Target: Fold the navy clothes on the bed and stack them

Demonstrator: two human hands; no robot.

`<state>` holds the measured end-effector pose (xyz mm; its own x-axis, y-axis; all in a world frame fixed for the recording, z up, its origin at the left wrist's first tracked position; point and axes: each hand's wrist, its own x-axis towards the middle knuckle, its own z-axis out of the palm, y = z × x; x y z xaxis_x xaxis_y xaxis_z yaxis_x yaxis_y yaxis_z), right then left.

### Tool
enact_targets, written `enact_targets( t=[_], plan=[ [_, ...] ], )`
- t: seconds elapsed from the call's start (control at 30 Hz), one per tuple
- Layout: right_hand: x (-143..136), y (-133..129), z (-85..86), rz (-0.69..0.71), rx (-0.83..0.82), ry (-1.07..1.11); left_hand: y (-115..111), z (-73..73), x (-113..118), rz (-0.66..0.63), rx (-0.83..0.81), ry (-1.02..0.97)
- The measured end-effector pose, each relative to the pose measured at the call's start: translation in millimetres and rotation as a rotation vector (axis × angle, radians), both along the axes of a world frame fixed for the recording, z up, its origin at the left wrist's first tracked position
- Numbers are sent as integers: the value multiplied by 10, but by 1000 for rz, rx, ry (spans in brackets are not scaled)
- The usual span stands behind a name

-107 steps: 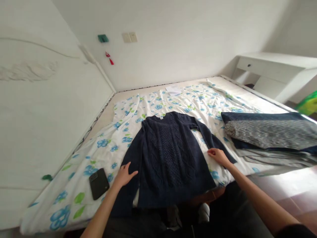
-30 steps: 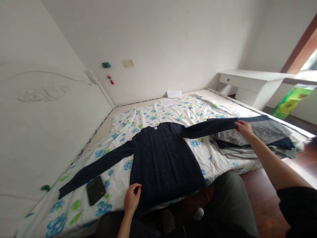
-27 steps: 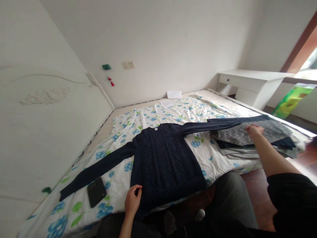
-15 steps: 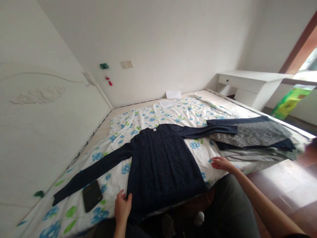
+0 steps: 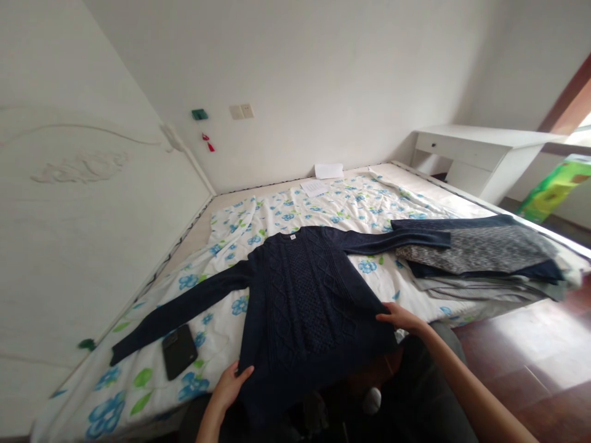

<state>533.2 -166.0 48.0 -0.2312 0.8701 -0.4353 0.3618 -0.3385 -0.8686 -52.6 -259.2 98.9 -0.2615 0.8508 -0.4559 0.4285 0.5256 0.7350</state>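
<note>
Right of the phone [image 5: 179,352], navy sweater [image 5: 307,295] lies spread, sleeves out. Left hand [image 5: 227,386] pinches its phone-side edge near the hem; right hand [image 5: 402,317], off it a moment ago, now pinches the side away from the phone. Hem looks controlled both sides.

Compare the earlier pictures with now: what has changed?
Both sleeves of the navy cable-knit sweater have swung outward from beside its body, the right one onto the folded clothes. The right hand has let go of that sleeve and, like the left hand, now grips the sweater's lower side edge. The smartphone and folded clothes stayed put.
</note>
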Motion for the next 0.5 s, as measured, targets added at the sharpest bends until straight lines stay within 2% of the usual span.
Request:
enact_targets(
  t=[0.13,0.23,0.3,0.37,0.43,0.5],
  plan=[
    [162,22,-157,-2,-96,-65,76,-79,-182,-11,-172,338],
    [307,144,-147,-127,-48,-23,267,-59,-234,50,-22,593],
    [462,291,-58,-283,37,23,388,-74,-123,47,181,715],
    [666,492,72,-470,113,140,457,-155,103,-5,361,748],
    [911,735,217,-672,169,315,457,-295,366,-60,458,764],
    [1190,995,349,-872,217,461,410,-448,571,-70,483,832]
  ],
)
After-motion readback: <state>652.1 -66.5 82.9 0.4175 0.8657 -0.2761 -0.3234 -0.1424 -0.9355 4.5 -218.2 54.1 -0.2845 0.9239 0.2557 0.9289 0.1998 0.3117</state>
